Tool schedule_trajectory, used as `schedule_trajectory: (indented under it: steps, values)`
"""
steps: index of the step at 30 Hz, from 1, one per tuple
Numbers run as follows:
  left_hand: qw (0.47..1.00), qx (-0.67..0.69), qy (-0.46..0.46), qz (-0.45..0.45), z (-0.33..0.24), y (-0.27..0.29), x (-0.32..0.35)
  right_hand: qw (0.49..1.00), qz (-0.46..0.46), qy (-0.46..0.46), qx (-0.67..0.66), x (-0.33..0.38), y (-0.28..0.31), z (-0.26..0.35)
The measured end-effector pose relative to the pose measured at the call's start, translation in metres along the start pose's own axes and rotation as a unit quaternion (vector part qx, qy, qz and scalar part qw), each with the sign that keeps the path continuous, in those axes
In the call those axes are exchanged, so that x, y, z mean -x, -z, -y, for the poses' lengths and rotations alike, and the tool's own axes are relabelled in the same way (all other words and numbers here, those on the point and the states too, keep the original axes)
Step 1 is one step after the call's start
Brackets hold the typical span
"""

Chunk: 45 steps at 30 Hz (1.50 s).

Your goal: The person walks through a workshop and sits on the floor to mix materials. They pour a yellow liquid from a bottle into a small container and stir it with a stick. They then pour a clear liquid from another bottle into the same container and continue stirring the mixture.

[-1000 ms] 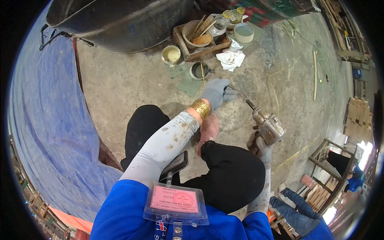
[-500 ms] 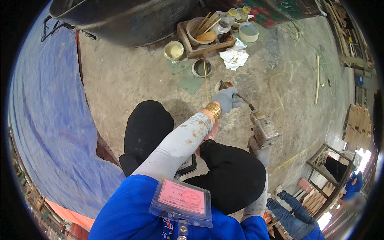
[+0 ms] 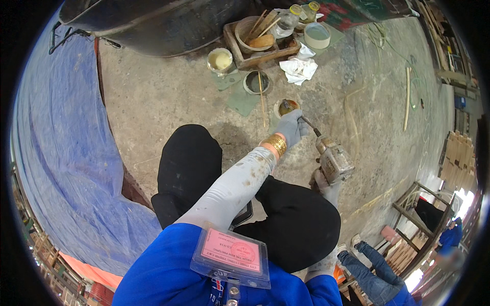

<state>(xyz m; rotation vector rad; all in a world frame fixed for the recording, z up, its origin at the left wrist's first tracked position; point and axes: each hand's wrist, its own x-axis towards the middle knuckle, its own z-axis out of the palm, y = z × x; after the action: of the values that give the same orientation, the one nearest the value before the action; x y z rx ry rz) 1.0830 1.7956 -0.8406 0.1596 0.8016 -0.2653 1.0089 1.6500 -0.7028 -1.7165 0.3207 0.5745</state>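
My left hand [image 3: 292,127], in a grey glove, is closed at the near rim of a small round pot [image 3: 279,109] with brownish liquid inside. Its fingertips are partly hidden. From the right, my gloved right hand [image 3: 320,179] grips a worn metal power drill [image 3: 335,162]. The drill's long thin shaft [image 3: 312,125] passes beside my left hand, and its end dips into the pot. Just beyond to the left stands a dark-filled pot [image 3: 252,84], with a thin wooden stick [image 3: 262,102] lying across it.
A pot of cream-coloured paste [image 3: 220,60] stands by a wooden crate [image 3: 263,59] with sticks and a bowl. White crumpled paper [image 3: 299,70], a pale tub [image 3: 317,36] and plastic bottles [image 3: 288,19] are nearby. Blue tarpaulin [image 3: 76,143] covers the left; another person's legs [image 3: 375,268] show lower right.
The drill has shifted slightly up and left with my right hand. The shaft's end sits a little differently in the pot, and more of the pot's inside shows.
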Motion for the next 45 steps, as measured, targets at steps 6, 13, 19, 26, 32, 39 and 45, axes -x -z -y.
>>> schedule_trajectory:
  steps: [6,13,19,26,32,39,45]
  values:
    - [0.994,-0.104,0.026,0.004,-0.004,-0.015,0.01,0.999,0.006,0.021,0.049,-0.003,0.005,-0.004]
    - [0.995,-0.089,0.04,0.0,0.0,-0.01,0.01,0.998,-0.003,0.0,0.067,-0.009,-0.005,0.004]
    - [0.999,-0.027,-0.003,-0.04,-0.005,0.003,-0.002,0.999,-0.001,-0.02,0.034,-0.018,-0.015,0.013]
    - [0.995,-0.03,-0.054,-0.075,-0.024,-0.003,-0.002,1.0,0.0,-0.015,0.023,-0.015,-0.012,0.015]
    - [0.997,-0.06,-0.029,-0.04,-0.032,-0.009,0.003,1.0,-0.008,-0.009,0.01,-0.015,-0.01,0.014]
    - [0.997,-0.066,-0.037,-0.018,-0.035,-0.01,0.007,1.0,-0.002,0.0,0.009,-0.012,-0.01,0.016]
    - [0.989,-0.127,-0.069,0.016,-0.037,-0.02,0.014,1.0,-0.004,0.002,-0.027,-0.011,-0.004,0.011]
